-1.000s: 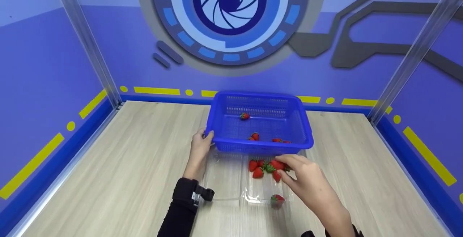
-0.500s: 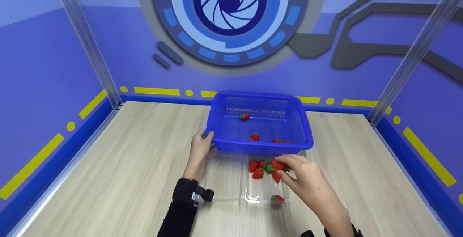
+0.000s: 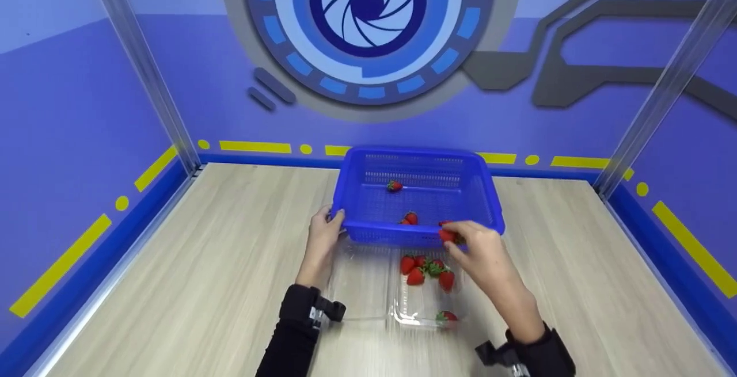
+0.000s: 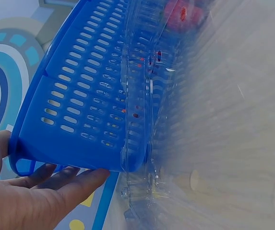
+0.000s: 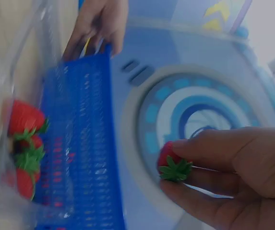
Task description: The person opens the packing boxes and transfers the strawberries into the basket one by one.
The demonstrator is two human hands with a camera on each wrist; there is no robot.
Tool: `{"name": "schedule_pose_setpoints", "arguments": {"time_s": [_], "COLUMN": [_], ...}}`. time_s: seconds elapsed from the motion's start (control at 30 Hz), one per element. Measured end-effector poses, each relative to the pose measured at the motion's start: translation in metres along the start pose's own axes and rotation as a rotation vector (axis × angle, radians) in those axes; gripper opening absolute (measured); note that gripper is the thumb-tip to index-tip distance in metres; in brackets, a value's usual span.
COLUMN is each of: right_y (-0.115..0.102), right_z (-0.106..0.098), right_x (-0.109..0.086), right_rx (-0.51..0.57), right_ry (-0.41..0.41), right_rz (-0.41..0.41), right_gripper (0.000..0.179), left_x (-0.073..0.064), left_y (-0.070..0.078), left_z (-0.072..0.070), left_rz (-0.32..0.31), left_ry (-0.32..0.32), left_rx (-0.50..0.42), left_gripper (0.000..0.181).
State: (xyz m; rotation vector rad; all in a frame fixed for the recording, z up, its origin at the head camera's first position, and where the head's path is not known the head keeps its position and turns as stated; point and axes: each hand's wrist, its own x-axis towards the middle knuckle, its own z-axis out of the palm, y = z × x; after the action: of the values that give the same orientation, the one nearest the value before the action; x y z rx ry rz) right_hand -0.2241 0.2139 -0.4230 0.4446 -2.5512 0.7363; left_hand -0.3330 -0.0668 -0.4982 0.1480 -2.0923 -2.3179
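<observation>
A blue plastic basket point(image 3: 414, 230) stands against the back wall with several strawberries inside. My left hand point(image 3: 323, 239) grips its front left corner, thumb on the rim; in the left wrist view the fingers point(image 4: 82, 189) lie under the edge. Between the thumb and fingers of my right hand point(image 3: 486, 256) a strawberry point(image 3: 447, 235) is pinched, raised at the basket's front rim. The right wrist view shows its green leaves point(image 5: 174, 170) facing my palm. Below lies a clear plastic clamshell box point(image 3: 413, 302), with a group of strawberries point(image 3: 415, 276) at the back of its right half.
Another strawberry point(image 3: 447, 317) sits at the box's front right corner. The box's left half point(image 3: 360, 288) lies flat beside it. Blue printed walls point(image 3: 138, 95) enclose the wooden table point(image 3: 247, 262) at the back and both sides.
My right hand has lifted a strawberry out of the group in the clear box and moved it away from me, up to the basket's front rim. The left hand keeps its grip.
</observation>
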Motion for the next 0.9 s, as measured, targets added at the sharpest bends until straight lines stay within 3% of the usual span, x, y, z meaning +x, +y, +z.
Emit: {"name": "schedule_pose_setpoints", "arguments": {"time_s": [0.1, 0.3, 0.53, 0.9], "right_y": [0.017, 0.037, 0.040, 0.045], "right_z": [0.006, 0.015, 0.019, 0.021], "right_x": [0.016, 0.040, 0.045, 0.047], "right_rx": [-0.031, -0.077, -0.101, -0.100], "right_ry": [0.009, -0.080, -0.124, -0.149], "right_rz": [0.023, 0.076, 0.055, 0.092], "right_gripper": [0.024, 0.025, 0.022, 0.021], "left_x": [0.000, 0.000, 0.000, 0.001], "left_y": [0.000, 0.001, 0.001, -0.001], "left_z": [0.000, 0.000, 0.001, 0.001], "left_rz": [-0.008, -0.002, -0.009, 0.004], "left_ry": [0.007, 0.013, -0.014, -0.006], "left_rx": [-0.001, 0.002, -0.024, -0.058], "left_gripper": [0.041, 0.038, 0.039, 0.036]}}
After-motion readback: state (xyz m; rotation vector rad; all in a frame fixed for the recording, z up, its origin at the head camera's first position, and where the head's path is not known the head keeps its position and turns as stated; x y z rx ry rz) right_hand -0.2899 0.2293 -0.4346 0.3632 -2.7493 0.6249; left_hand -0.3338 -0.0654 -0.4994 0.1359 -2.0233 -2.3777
